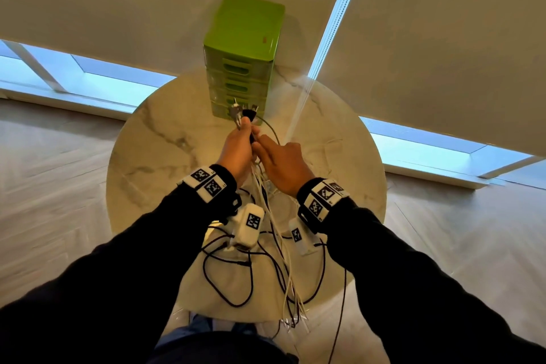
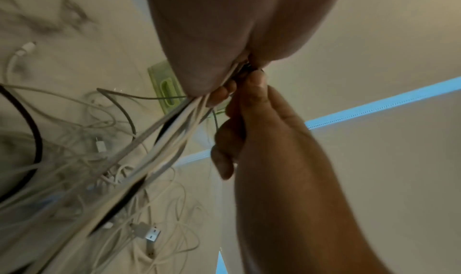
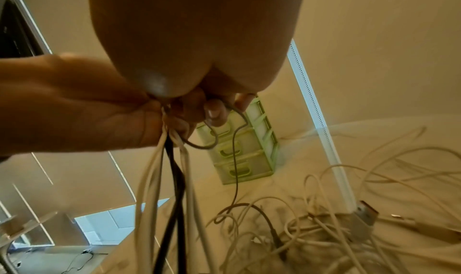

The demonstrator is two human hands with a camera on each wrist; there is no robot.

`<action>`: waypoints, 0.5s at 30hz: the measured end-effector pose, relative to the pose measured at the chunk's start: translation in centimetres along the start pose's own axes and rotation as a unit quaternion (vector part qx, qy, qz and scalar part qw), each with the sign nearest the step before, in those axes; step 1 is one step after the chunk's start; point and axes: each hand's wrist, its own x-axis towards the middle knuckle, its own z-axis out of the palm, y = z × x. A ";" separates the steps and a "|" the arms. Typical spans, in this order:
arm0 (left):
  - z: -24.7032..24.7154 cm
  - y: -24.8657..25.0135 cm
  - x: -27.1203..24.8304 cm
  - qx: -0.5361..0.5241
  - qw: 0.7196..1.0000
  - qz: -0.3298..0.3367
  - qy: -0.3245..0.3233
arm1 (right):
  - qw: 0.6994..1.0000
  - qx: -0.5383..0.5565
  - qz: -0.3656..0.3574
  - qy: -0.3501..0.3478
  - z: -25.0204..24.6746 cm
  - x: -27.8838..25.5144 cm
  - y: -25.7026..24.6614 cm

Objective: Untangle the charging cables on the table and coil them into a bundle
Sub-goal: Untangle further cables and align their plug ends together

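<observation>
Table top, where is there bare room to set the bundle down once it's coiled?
The marble table is bare on its left side, between the left hand and the rim, left of the green drawer unit. Loose cables crowd the near middle; more trail right of the right hand.

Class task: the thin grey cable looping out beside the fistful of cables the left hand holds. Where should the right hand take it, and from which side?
Take the thin grey cable on the straight run just below its loop, pinching from the right hand's own side. There it hangs free of the bundle gripped by the left hand, clear of the pile on the table.
</observation>
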 end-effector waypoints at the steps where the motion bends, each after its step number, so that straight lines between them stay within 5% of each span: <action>1: 0.3 0.4 -0.3 -0.038 0.999 0.000 0.004 | 1.000 -0.007 0.003 -0.019 0.0 -0.3 0.1; 8: -1.2 3.9 -0.6 -0.214 0.975 0.023 0.045 | 0.987 -0.062 0.023 -0.149 0.3 -3.2 4.3; 11: -2.9 5.9 -0.4 -0.150 0.984 0.071 0.064 | 0.974 -0.075 0.077 -0.198 0.1 -5.2 7.7; 15: -4.2 6.8 -0.5 -0.049 0.985 0.149 0.066 | 0.967 -0.089 0.161 -0.174 -0.8 -5.5 10.1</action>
